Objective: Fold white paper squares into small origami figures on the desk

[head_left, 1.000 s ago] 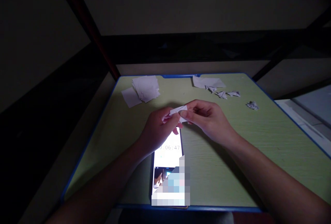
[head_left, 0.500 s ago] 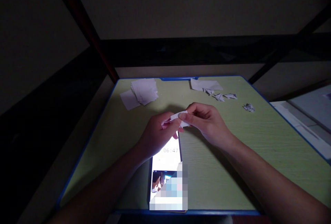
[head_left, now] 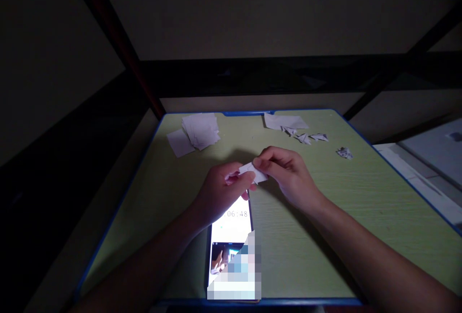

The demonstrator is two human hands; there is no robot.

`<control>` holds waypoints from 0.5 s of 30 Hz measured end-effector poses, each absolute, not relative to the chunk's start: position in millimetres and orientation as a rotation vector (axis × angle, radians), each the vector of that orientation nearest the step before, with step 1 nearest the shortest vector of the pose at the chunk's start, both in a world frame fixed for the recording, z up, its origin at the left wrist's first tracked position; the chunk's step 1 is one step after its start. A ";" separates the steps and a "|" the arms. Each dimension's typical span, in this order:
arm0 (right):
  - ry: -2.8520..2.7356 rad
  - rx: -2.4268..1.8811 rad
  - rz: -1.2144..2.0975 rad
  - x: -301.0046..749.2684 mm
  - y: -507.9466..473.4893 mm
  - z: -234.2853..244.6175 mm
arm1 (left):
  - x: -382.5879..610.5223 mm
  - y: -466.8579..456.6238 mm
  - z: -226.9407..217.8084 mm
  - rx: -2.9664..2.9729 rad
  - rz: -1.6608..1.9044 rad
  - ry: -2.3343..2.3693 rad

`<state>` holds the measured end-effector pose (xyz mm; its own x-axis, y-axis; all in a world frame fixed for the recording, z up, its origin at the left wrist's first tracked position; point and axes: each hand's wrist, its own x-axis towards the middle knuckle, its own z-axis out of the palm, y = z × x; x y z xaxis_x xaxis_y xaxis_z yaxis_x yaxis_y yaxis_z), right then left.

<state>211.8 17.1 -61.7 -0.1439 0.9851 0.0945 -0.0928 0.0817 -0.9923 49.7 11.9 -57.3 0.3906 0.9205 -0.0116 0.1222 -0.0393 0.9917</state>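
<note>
Above the middle of a green desk (head_left: 361, 216), both my hands pinch one small folded white paper piece (head_left: 254, 172). My left hand (head_left: 222, 192) holds its left end with closed fingers. My right hand (head_left: 287, 171) grips the right end between thumb and fingertips. Under my left hand a lit phone (head_left: 233, 250) lies flat on the desk and shows a timer.
A loose stack of white paper squares (head_left: 198, 131) lies at the back left. At the back right are a flat paper sheet (head_left: 283, 122), several small folded paper pieces (head_left: 306, 137) and a crumpled scrap (head_left: 344, 153). Dark metal bars cross behind the desk.
Both hands have shifted slightly lower in view with the paper, which is turned a little between the fingers. The phone timer has advanced by a second.
</note>
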 end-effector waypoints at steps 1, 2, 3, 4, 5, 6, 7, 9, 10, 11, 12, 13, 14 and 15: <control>-1.288 -1.000 1.298 211.5 17.4 -61.6 | 49.5 12.4 -57.6 1.469 0.875 0.991; -1.281 -0.992 1.307 211.3 17.7 -61.4 | 49.3 12.9 -58.0 1.468 0.898 0.999; -1.275 -0.985 1.315 211.2 17.8 -61.0 | 48.9 13.5 -58.5 1.470 0.915 1.012; -1.273 -0.981 1.320 211.0 17.8 -60.6 | 48.6 14.1 -59.0 1.472 0.929 1.027; -1.275 -0.982 1.318 210.8 17.6 -60.1 | 48.4 14.5 -59.6 1.473 0.936 1.040; -1.281 -0.993 1.313 210.6 17.4 -59.5 | 48.4 14.7 -60.2 1.475 0.938 1.048; -1.290 -1.011 1.302 210.4 17.2 -58.9 | 48.6 14.7 -60.6 1.478 0.936 1.050; -1.305 -1.056 1.270 210.0 17.3 -58.0 | 49.3 14.3 -60.7 1.492 0.920 1.035; -1.302 -1.067 1.253 209.9 17.7 -57.8 | 49.5 14.1 -60.3 1.503 0.912 1.025; -1.294 -1.072 1.240 209.8 18.2 -57.7 | 49.6 14.0 -59.4 1.514 0.907 1.014; -1.285 -1.073 1.232 209.9 18.8 -57.8 | 49.4 14.1 -58.2 1.524 0.909 1.008; -1.276 -1.073 1.224 210.1 19.2 -57.9 | 48.9 14.5 -56.7 1.532 0.919 1.008; -1.270 -1.073 1.219 210.2 19.5 -58.1 | 48.3 14.9 -55.3 1.540 0.933 1.009; -1.268 -1.074 1.214 210.3 19.5 -58.3 | 47.8 15.4 -54.0 1.550 0.950 1.008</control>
